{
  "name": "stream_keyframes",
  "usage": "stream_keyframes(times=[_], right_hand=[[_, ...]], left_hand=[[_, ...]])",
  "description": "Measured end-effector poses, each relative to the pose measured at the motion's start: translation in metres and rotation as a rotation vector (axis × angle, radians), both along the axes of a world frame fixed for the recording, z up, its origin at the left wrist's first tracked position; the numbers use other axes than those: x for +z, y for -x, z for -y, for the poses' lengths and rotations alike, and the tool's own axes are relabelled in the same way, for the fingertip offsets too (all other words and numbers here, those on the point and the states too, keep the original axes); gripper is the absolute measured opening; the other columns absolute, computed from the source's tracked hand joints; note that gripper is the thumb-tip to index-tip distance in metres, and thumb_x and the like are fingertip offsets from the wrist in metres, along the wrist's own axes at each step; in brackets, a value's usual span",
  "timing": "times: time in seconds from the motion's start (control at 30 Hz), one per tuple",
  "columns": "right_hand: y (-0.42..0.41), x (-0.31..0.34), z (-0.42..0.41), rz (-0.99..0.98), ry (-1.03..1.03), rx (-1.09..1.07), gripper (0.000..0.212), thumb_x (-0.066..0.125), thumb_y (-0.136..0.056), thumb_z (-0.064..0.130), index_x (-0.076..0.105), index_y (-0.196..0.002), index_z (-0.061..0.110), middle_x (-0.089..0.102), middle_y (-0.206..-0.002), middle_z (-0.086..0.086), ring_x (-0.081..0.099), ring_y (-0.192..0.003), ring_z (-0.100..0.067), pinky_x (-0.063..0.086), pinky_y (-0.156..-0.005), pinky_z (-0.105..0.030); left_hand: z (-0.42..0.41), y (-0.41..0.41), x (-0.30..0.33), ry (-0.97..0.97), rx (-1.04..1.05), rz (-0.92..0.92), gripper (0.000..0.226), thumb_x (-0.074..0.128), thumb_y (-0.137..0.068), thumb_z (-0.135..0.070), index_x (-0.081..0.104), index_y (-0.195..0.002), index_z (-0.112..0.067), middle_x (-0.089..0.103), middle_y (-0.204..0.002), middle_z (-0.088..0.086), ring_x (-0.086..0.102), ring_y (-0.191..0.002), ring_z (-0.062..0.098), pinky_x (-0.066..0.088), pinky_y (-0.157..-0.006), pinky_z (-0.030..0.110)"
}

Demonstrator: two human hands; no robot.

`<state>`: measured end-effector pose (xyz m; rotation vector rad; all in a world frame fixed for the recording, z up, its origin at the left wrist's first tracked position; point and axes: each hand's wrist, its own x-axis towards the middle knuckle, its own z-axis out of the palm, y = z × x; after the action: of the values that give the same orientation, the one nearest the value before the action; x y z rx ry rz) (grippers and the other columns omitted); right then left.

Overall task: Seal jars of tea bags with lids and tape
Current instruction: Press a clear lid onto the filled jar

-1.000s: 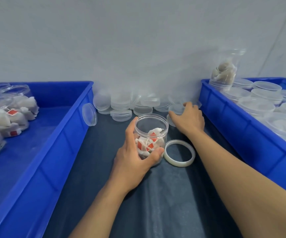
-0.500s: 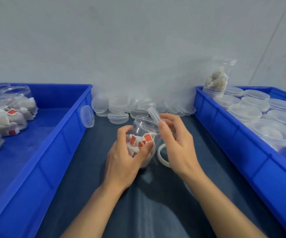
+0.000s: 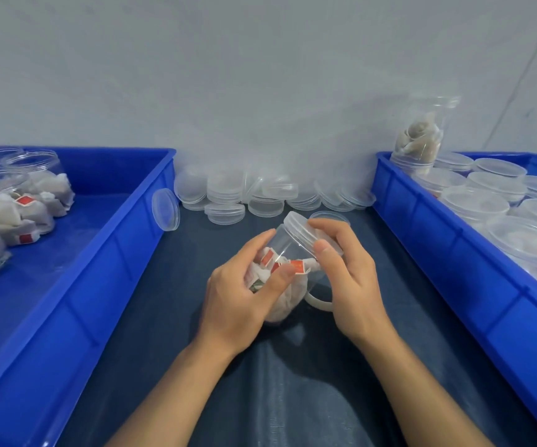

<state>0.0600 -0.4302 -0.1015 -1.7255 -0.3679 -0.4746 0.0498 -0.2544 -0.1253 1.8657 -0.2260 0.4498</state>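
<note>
**We put the lid on the jar**

Our left hand wrapped round the jar to keep it steady above the middle of the desk. Our right hand pinched the lid so it could twist shut.

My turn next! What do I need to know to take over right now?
Left hand grips the jar of tea bags, tilted above the dark mat.
Right hand grips the lid on the jar's mouth.
Tape roll lies on the mat behind the jar, partly hidden.
Spare lids sit by the wall.
Open jars wait in the left bin; lidded jars fill the right bin.
Done: lid placed. Left: probably tighten it, then tape it.
</note>
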Motion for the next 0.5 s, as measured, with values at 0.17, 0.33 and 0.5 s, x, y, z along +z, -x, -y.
stream_keyframes(times=[0.17, 0.33, 0.5], right_hand=[[-0.003, -0.002, 0.000, 0.005, -0.025, 0.030, 0.037, 0.048, -0.097, 0.049, 0.068, -0.120, 0.028, 0.070, -0.099, -0.004, 0.064, -0.088, -0.028, 0.052, -0.080, -0.044], [-0.001, 0.000, -0.002, -0.023, -0.084, 0.093, 0.045, 0.045, -0.097, 0.047, 0.069, -0.119, 0.016, 0.072, -0.105, -0.003, 0.067, -0.097, -0.029, 0.052, -0.088, -0.044], [0.001, 0.000, -0.008, -0.027, -0.123, 0.138, 0.050, 0.044, -0.097, 0.046, 0.067, -0.122, 0.009, 0.072, -0.113, -0.008, 0.068, -0.106, -0.035, 0.052, -0.095, -0.055]], left_hand=[[0.002, -0.003, 0.004, 0.263, -0.172, -0.133, 0.051, 0.066, -0.091, -0.055, 0.075, -0.127, -0.020, 0.079, -0.119, 0.002, 0.071, -0.118, 0.011, 0.053, -0.099, 0.023], [-0.005, -0.006, 0.009, 0.413, -0.302, -0.313, 0.056, 0.054, -0.095, -0.052, 0.078, -0.123, -0.010, 0.077, -0.120, 0.019, 0.072, -0.120, 0.033, 0.051, -0.108, 0.039], [-0.012, -0.006, 0.012, 0.504, -0.454, -0.441, 0.064, 0.052, -0.095, -0.062, 0.078, -0.125, -0.012, 0.075, -0.126, 0.022, 0.071, -0.119, 0.035, 0.050, -0.106, 0.041]])
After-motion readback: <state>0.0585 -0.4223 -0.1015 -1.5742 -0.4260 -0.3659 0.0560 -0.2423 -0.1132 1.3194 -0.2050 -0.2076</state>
